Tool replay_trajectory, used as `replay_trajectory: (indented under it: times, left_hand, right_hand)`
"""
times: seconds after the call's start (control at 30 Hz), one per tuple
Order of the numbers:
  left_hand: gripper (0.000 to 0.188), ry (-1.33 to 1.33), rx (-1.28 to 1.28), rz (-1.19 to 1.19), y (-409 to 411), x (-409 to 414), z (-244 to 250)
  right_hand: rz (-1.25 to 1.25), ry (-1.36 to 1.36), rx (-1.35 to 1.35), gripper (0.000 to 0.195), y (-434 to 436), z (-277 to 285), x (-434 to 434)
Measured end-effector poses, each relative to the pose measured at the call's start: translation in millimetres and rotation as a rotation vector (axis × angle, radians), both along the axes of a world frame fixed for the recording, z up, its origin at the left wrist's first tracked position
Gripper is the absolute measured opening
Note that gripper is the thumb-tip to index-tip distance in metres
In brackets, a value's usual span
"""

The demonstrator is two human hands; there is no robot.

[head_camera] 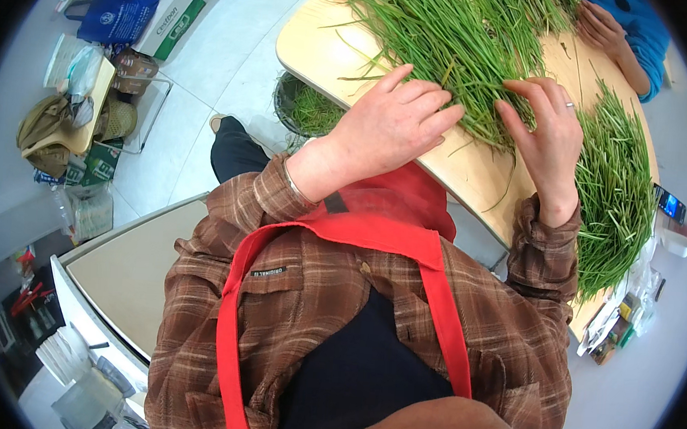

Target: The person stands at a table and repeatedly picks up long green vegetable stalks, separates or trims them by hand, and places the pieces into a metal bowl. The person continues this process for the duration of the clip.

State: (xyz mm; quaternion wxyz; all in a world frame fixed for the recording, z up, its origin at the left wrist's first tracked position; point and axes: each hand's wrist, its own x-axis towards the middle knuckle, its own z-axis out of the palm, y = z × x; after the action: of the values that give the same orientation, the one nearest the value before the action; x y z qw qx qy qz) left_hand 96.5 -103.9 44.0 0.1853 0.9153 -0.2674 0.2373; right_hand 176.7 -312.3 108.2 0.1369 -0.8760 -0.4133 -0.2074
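Note:
A large heap of long, thin green chive-like stalks (451, 37) lies across the pale wooden table (320, 33). My left hand (407, 114) is at the near left edge of this heap, fingers apart, fingertips close to the tangled ends. Opposite it, my right hand (544, 124) wears a ring and reaches in from the right. Its thumb and forefinger are parted at the stalks. No stalk shows clearly gripped in either hand. Right of my right wrist lies a second pile of greens (614, 191), its cut ends roughly lined up.
Below the table's left edge stands a dark bucket (279, 102) holding green scraps. Across the table is another person's hand (601, 29) with a blue sleeve. A phone (670, 204) lies past the second pile. A stool (81, 118) bearing bags stands at left.

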Motion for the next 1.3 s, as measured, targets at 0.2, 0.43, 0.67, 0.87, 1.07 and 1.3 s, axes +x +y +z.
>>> replay_trajectory:
  times: [0.2, 0.43, 0.67, 0.87, 1.07, 1.3]
  left_hand:
    - [0.040, 0.013, -0.011, 0.005, 5.6, -13.7, -3.1]
    - [0.034, -0.005, -0.059, 0.010, 4.9, -21.4, -7.4]
    - [0.028, -0.012, -0.080, 0.029, 3.9, -28.0, -7.2]
    - [0.033, 0.000, -0.060, 0.030, 3.9, -28.2, -9.5]
    - [0.031, 0.014, -0.065, 0.042, 4.1, -30.4, -9.1]
    - [0.030, 0.014, -0.078, 0.053, 2.5, -30.3, -15.1]
  right_hand:
    - [-0.054, 0.015, -0.024, 0.020, 13.3, -11.8, 3.6]
    - [0.039, 0.025, -0.013, 0.009, 15.0, -12.6, -7.1]
    - [0.040, 0.044, 0.051, 0.008, 13.2, -11.3, -8.4]
    - [-0.034, -0.061, 0.021, 0.029, 20.9, -6.5, 2.7]
    - [-0.128, 0.346, 0.121, 0.030, 24.2, -25.5, 28.4]
    - [-0.138, 0.838, 0.937, 0.036, -19.1, -50.1, 73.7]
